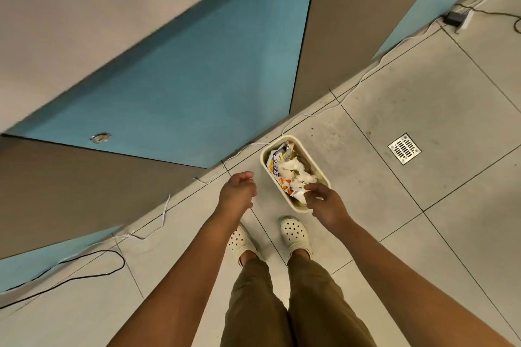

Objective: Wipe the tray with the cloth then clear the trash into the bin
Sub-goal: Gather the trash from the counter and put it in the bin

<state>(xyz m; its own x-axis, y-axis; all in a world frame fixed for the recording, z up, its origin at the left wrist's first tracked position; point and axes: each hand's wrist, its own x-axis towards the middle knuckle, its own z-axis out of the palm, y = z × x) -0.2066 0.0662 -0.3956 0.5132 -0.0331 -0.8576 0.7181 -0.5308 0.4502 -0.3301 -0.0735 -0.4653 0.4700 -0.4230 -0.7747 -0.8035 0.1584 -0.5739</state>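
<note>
Both hands over small cream oval plastic bin (321,167) on floor, dumping step.
Our right hand (324,203) pinches white crumpled wrapper trash (300,194) at rim; left hand (238,191) loosely curled, holds nothing. Next we judge: let go.

Looking down at my feet: bin (265,156) on the floor (423,98), stuffed with trash (287,172). My right hand (327,204) pinches a wrapper at its rim, left hand (236,191) loosely curled beside it.

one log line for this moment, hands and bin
stage: trash to bin | bin: on floor, holds wrappers | right hand: over bin, fingers at trash | left hand: empty, beside bin
</note>
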